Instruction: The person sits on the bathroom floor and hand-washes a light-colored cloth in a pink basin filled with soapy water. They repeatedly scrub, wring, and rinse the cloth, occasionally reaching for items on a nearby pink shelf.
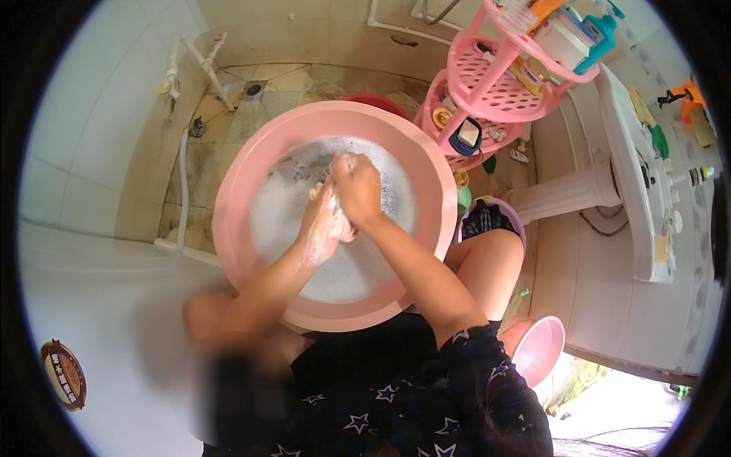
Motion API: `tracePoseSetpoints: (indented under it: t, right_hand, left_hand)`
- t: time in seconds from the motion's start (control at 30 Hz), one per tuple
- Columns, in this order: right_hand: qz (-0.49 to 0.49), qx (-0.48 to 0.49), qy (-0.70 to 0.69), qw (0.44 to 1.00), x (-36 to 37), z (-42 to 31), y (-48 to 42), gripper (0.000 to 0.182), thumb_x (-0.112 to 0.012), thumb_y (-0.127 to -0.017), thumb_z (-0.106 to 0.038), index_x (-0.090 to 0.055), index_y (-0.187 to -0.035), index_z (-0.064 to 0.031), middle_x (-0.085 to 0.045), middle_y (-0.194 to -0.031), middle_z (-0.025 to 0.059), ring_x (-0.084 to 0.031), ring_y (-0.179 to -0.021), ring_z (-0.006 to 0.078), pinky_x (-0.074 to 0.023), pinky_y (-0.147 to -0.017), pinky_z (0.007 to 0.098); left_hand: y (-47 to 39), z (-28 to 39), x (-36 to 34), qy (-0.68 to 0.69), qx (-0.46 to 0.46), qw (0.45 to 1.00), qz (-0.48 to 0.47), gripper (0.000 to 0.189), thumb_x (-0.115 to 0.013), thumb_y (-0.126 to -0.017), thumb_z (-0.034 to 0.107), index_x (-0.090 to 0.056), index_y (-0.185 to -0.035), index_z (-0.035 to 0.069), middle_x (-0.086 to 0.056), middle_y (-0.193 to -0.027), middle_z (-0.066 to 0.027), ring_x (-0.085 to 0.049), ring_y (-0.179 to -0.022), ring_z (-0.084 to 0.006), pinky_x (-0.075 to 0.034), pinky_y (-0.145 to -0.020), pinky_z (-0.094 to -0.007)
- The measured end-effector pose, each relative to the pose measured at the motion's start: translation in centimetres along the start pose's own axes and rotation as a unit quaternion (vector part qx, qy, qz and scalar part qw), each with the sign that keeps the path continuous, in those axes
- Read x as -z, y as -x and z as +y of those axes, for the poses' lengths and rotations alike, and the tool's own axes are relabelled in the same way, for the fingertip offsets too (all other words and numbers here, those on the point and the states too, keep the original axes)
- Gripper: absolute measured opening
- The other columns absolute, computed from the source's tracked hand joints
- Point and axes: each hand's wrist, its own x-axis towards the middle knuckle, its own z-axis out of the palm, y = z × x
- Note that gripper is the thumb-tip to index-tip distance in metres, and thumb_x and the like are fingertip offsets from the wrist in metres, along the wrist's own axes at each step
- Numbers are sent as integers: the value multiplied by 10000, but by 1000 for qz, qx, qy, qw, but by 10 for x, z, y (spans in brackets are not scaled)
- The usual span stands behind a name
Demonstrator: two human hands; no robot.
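Observation:
A large pink plastic basin (240, 160) stands before me, holding cloudy, soapy water (285, 240) with suds along its far side. Above the water my left hand (321, 220), wet and streaked with foam, grips a bunched whitish wet cloth (342, 227). Pressed close against it, my right hand (358, 185) is closed over the upper end of the same bundle. Most of the cloth is hidden inside my fingers, so its kind cannot be told.
At the far right stands a pink tiered plastic rack (502, 97) with bottles and toiletries. A white pedestal washbasin (622, 188) is on the right. Beside my right knee is a purple bin (517, 220) with a black bag; a pink bucket (539, 351) lies behind. A floor drain (253, 90) shows beyond the basin.

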Motion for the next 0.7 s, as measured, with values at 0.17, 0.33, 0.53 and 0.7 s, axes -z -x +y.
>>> tracePoseSetpoints:
  t: [0.17,0.33,0.53,0.7]
  right_hand:
    - [-2,77,-40,996,8,-27,41,334,-619,-892,-374,-644,-869,-41,-610,-859,206,-626,-762,380,-505,-681,443]
    - [-30,130,47,990,4,-15,49,322,-605,-913,-347,-640,-857,-31,-613,-779,201,-635,-724,341,-504,-670,421]
    - [-33,54,-138,988,21,11,-12,389,-575,-958,-360,-583,-826,5,-621,-698,88,-627,-614,205,-502,-609,357]
    - [-74,125,-233,962,41,-22,9,325,-606,-926,-308,-580,-732,-49,-574,-702,131,-589,-705,279,-479,-730,417]
  left_hand:
    - [-30,7,45,3,-28,995,-92,418,-467,-973,543,-491,-780,173,-495,-658,18,-463,-462,-99,-334,-361,-286]
    - [-12,6,32,58,62,995,-60,380,-459,-981,524,-475,-828,176,-444,-614,61,-350,-403,-98,-331,-378,-271]
    - [-4,6,29,38,32,988,-148,321,-421,-1022,382,-531,-1175,122,-602,-962,-38,-617,-872,-170,-519,-806,-367]
    - [13,28,16,28,119,990,-63,420,-490,-996,378,-484,-1240,37,-594,-1001,-61,-624,-878,-179,-521,-858,-342]
